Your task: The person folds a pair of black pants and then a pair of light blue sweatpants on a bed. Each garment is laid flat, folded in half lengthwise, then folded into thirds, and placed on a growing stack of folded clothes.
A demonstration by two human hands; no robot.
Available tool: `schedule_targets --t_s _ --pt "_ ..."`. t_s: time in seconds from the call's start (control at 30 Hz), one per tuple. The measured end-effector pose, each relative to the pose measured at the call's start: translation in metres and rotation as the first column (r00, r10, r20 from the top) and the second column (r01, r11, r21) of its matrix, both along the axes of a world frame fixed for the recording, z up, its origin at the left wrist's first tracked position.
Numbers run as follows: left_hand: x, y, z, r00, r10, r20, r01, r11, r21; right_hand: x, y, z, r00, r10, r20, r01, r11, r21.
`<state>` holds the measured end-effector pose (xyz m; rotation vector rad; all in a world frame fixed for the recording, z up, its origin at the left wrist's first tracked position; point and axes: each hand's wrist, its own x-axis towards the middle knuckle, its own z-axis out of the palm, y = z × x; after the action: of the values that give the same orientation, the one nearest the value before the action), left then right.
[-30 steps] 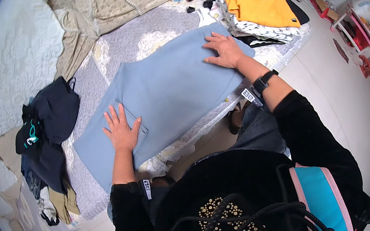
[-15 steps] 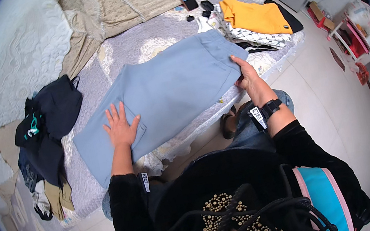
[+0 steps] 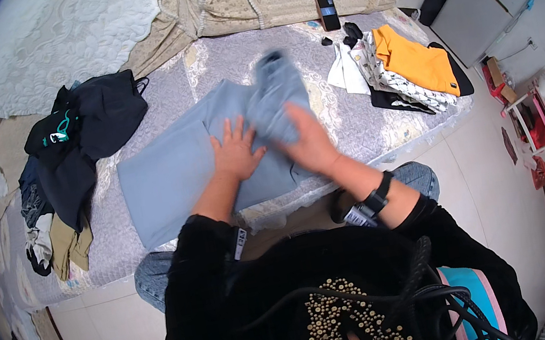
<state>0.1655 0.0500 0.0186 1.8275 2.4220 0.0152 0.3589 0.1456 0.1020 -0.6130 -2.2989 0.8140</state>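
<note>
Head view: left hand (image 3: 235, 156) is open, palm down with fingers spread, pressing on the middle of the blue-grey pants (image 3: 187, 155). Right hand (image 3: 313, 141) is on their bunched-up, folded-over right end, but it's so blurry I can't tell if the fingers are actually gripping. Pants lie across the bed (image 3: 340, 122), flat part reaching out left of both hands. Farther out, dark clothes (image 3: 109, 118) sit left, a folded orange garment (image 3: 415, 60) right, phone (image 3: 328, 13) at the back.
</note>
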Motion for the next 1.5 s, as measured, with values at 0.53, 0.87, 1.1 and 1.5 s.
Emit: schedule_targets --t_s 0.53,0.87,1.1,1.5 --pt "-0.043 0.001 0.038 0.422 0.060 0.904 -0.747 0.588 0.310 -0.019 -0.040 -0.026 0.821 0.153 0.550 -0.398 0.844 0.360" --pt "0.016 -0.019 0.026 0.959 0.202 0.198 -0.246 0.942 0.228 -0.038 0.037 0.004 0.916 0.209 0.343 -0.253 0.963 0.088" --pt "0.021 -0.025 0.044 0.949 0.241 0.202 -0.259 0.963 0.070 -0.059 0.054 -0.028 0.751 0.143 0.645 -0.263 0.960 0.094" --pt "0.019 -0.046 0.032 0.979 0.065 0.193 -0.077 0.995 0.056 -0.095 0.079 -0.068 0.709 0.056 0.703 -0.263 0.946 0.190"
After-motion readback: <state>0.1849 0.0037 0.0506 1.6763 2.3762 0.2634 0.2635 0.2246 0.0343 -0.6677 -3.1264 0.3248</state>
